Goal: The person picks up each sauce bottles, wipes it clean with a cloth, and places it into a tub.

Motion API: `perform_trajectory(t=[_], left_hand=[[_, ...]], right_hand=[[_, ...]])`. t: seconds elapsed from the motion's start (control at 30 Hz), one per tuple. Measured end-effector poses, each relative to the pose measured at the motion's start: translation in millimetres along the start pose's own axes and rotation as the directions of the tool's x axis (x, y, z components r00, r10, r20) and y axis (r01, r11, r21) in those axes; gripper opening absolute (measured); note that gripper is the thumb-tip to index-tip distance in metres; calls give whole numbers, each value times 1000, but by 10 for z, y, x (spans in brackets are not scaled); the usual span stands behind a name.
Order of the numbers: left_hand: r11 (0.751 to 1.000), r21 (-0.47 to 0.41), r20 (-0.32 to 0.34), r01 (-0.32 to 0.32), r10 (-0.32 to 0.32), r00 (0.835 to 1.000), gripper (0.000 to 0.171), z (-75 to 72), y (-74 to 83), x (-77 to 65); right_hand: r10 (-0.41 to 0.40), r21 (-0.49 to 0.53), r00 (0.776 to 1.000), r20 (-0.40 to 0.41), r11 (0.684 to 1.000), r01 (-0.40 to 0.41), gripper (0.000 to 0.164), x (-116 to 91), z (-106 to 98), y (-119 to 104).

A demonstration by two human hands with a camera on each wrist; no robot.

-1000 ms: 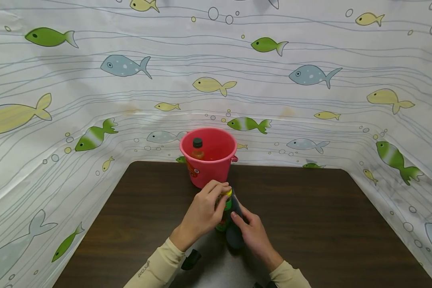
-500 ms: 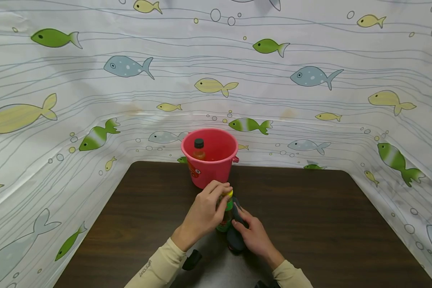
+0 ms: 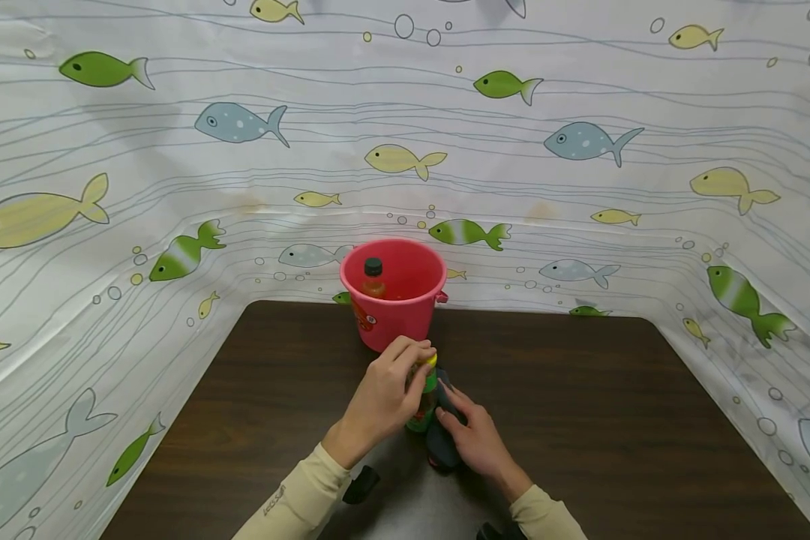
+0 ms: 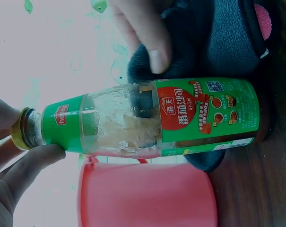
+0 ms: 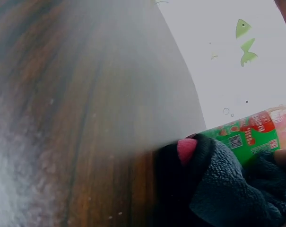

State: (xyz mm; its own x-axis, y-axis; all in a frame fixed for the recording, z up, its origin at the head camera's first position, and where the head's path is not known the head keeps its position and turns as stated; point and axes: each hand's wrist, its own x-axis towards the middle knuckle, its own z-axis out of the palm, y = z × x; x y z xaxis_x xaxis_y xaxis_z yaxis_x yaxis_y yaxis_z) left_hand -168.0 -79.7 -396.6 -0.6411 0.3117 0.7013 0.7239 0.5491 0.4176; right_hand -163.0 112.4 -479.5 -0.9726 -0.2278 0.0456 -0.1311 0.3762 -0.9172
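Note:
A glass ketchup bottle with a green label and yellow cap stands upright on the table in the head view. My left hand pinches it at the cap and neck from above. My right hand grips a dark grey fleece cloth item with black trim and a pink patch, held against the bottle's right side. Part of the fleece also shows behind the bottle in the left wrist view. In the right wrist view, the fleece covers part of the bottle's green label.
Just behind the hands stands a pink bucket, with a dark-capped bottle inside it. The dark wooden table ends at a white fish-print curtain around the back and sides. A small black object is beneath the left wrist.
The right hand and fleece have slid slightly down along the bottle, and the fleece's upper end has dropped. The left hand stays at the cap.

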Motion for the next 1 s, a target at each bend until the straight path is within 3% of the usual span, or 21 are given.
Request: perform_trajectory(t=[0.13, 0.2, 0.37, 0.73, 1.0], left_hand=[[1000, -3, 3, 9, -9, 1000, 26, 1, 4, 1], [1000, -6, 5, 12, -12, 1000, 26, 3, 6, 1], [1000, -6, 2, 10, -10, 1000, 27, 1, 13, 0], [1000, 3, -7, -8, 8, 1000, 24, -3, 8, 13], [1000, 3, 0, -14, 14, 1000, 23, -2, 18, 20]], right_hand=[[34, 160, 999, -3, 987, -33, 51, 0, -6, -68], [48, 255, 999, -6, 966, -45, 50, -2, -20, -130], [61, 381, 998, -15, 923, -51, 49, -28, -89, -321], [39, 516, 998, -54, 857, -5, 47, -52, -279, -662], [25, 585, 998, -57, 811, 13, 49, -51, -395, -776]])
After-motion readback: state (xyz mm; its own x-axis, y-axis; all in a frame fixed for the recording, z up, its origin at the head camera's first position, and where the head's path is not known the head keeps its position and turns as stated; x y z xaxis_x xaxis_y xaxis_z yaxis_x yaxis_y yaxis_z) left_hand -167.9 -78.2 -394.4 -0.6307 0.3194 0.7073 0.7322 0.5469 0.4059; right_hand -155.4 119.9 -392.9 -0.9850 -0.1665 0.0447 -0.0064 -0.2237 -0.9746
